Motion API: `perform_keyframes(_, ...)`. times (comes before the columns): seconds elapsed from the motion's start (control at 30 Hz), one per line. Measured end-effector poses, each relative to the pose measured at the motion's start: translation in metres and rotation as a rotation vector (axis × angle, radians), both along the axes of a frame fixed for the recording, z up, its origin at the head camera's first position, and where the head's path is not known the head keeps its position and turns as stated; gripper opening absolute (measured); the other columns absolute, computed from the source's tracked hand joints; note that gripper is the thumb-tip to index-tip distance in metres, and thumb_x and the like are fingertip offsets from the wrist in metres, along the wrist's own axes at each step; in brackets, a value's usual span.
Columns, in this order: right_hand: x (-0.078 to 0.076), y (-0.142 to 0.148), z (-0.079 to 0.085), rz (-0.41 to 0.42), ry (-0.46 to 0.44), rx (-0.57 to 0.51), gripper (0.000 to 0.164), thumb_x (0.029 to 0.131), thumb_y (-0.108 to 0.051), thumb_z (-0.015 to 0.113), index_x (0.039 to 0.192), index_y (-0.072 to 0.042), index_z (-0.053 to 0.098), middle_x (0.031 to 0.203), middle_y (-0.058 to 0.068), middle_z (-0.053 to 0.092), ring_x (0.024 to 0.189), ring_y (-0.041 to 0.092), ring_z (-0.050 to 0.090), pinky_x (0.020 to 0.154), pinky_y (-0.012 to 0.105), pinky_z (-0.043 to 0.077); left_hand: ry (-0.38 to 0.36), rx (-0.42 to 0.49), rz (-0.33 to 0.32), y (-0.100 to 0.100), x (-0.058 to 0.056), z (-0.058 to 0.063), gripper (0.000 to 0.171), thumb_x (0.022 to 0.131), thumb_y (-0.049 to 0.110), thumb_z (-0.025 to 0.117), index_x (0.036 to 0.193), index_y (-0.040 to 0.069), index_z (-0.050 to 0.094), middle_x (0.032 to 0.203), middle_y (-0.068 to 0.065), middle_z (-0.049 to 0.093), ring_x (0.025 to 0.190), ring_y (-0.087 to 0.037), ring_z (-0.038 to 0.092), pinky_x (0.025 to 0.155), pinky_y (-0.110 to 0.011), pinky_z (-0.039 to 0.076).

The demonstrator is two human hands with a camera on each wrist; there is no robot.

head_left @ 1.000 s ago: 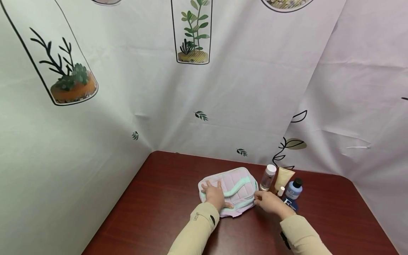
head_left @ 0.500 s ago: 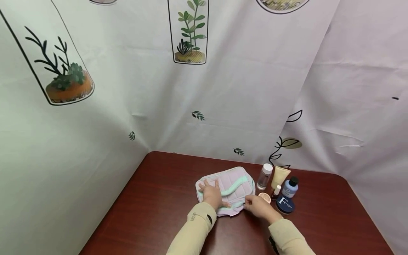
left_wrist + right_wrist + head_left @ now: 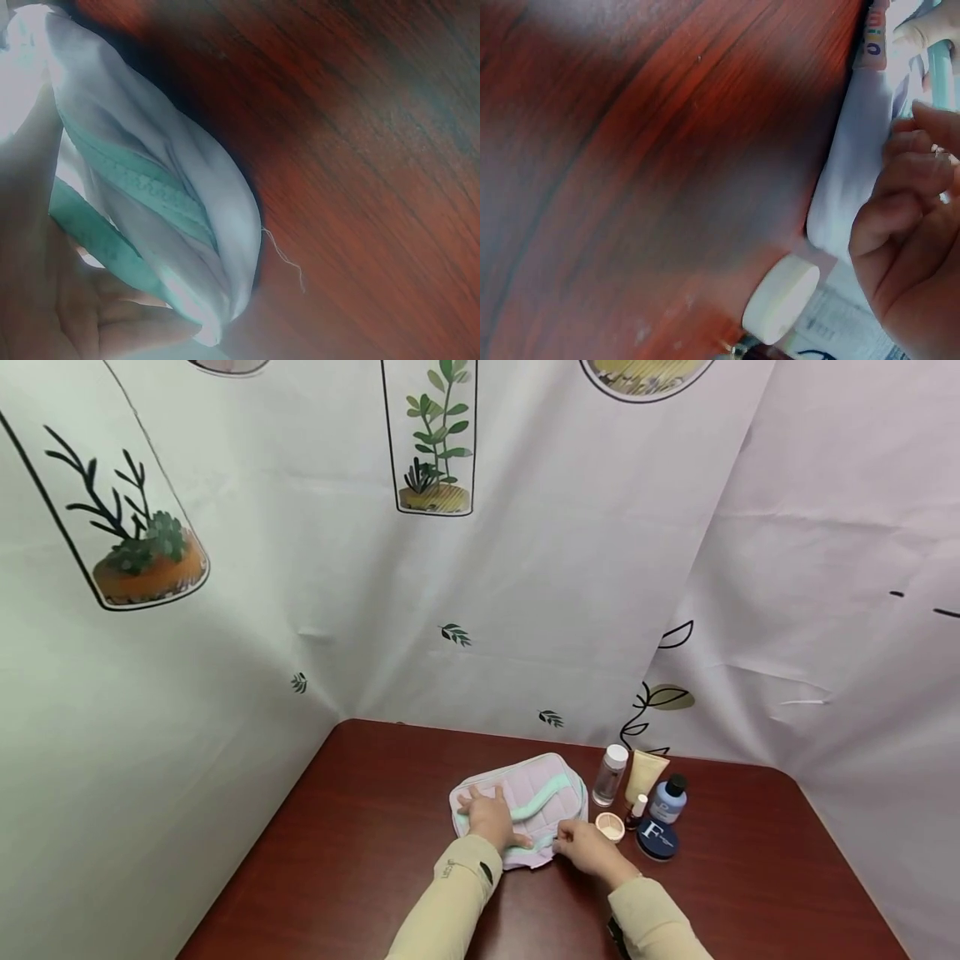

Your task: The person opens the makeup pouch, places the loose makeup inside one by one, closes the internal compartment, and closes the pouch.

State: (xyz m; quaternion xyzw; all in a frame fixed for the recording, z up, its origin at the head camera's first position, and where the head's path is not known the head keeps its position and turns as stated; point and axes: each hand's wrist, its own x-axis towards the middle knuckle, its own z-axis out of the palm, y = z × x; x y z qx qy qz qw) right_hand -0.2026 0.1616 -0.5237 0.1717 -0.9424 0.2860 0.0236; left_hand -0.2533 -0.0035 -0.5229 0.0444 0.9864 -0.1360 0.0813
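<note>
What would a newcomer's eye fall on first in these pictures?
Probably the pale pink bag on the dark red table, with the left hand spread on it and the right hand at its edge. Right of it in the head view, the dark blue jar lettered F stands out. Behind, printed plants decorate the white backdrop.
</note>
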Motion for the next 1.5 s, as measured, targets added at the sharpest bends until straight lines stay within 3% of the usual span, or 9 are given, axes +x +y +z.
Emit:
perform_keyframes(0.2,0.003,-0.015,0.001,-0.047,0.081,0.153,0.028,0.078,-0.012,0.063,0.061,-0.017,0.041,0.053,-0.005,0.037,0.050,0.012,0.038,0.046,0.030,0.032,0.009,-0.014,0.042,-0.001,0.003,0.000,0.120,0.050,0.091,0.046,0.145,0.019,0.034,0.132,-0.017,0.049,0.127,-0.038,0.037,0.082,-0.053,0.045)
perform_keyframes(0.4,0.001,-0.015,0.000,-0.180,0.118,0.233,0.022,0.077,-0.011,0.064,0.063,-0.016,0.048,0.057,0.001,0.051,0.050,0.019,0.047,0.045,0.038,0.037,0.009,0.049,0.024,-0.002,0.008,0.006,0.114,0.057,0.089,0.046,0.141,0.013,0.040,0.126,-0.017,0.054,0.123,-0.038,0.043,0.079,-0.052,0.047)
perform_keyframes(0.53,-0.008,-0.010,-0.004,-0.256,0.133,0.274,0.015,0.080,-0.013,0.063,0.067,-0.012,0.054,0.064,0.008,0.060,0.055,0.028,0.057,0.047,0.043,0.041,-0.046,0.104,-0.080,-0.011,0.012,0.026,0.097,0.063,0.082,0.051,0.126,0.008,0.056,0.111,-0.011,0.064,0.102,-0.026,0.059,0.070,-0.043,0.050)
perform_keyframes(0.7,-0.024,0.001,-0.006,-0.350,0.130,0.278,0.014,0.083,-0.015,0.061,0.074,-0.004,0.057,0.068,0.015,0.063,0.060,0.033,0.061,0.047,0.049,0.042,-0.228,0.138,-0.231,-0.025,0.016,0.055,0.058,0.064,0.065,0.071,0.087,0.011,0.067,0.087,-0.002,0.065,0.078,-0.015,0.058,0.071,-0.033,0.047)
perform_keyframes(0.77,-0.028,0.004,-0.005,-0.362,0.124,0.286,0.015,0.084,-0.014,0.061,0.076,-0.002,0.058,0.070,0.016,0.062,0.062,0.034,0.061,0.048,0.050,0.043,-0.241,0.145,-0.317,-0.029,0.017,0.060,0.061,0.059,0.060,0.077,0.096,0.014,0.066,0.094,-0.003,0.062,0.086,-0.016,0.056,0.077,-0.033,0.045)
perform_keyframes(0.9,-0.035,0.005,-0.004,-0.346,0.101,0.324,0.012,0.086,-0.008,0.056,0.080,0.000,0.063,0.075,0.016,0.058,0.068,0.033,0.061,0.051,0.049,0.046,-0.193,0.123,-0.475,-0.038,0.017,0.047,0.106,0.046,0.063,0.081,0.136,0.020,0.045,0.136,-0.010,0.042,0.126,-0.026,0.038,0.099,-0.037,0.034)
perform_keyframes(1.0,-0.035,0.002,-0.003,-0.322,0.098,0.338,0.012,0.085,-0.005,0.055,0.081,-0.003,0.066,0.076,0.016,0.055,0.069,0.032,0.060,0.051,0.047,0.047,-0.187,0.098,-0.496,-0.044,0.016,0.028,0.125,0.042,0.068,0.078,0.147,0.027,0.026,0.150,-0.013,0.022,0.137,-0.032,0.019,0.105,-0.037,0.027)
perform_keyframes(1.13,-0.029,0.003,-0.003,-0.306,0.105,0.345,0.010,0.082,-0.005,0.058,0.081,-0.006,0.068,0.075,0.014,0.054,0.069,0.031,0.060,0.052,0.046,0.047,-0.166,0.079,-0.482,-0.038,0.013,0.014,0.123,0.038,0.072,0.077,0.145,0.032,0.030,0.147,-0.014,0.030,0.134,-0.033,0.026,0.095,-0.037,0.039)
perform_keyframes(1.5,-0.025,0.009,0.004,-0.262,0.059,0.403,0.006,0.083,-0.008,0.061,0.082,-0.009,0.067,0.073,0.010,0.055,0.068,0.030,0.060,0.055,0.046,0.048,-0.118,-0.089,-0.518,-0.022,0.011,0.018,0.111,0.045,0.081,0.067,0.141,0.033,0.038,0.125,-0.003,0.056,0.125,-0.025,0.042,0.097,-0.035,0.036)
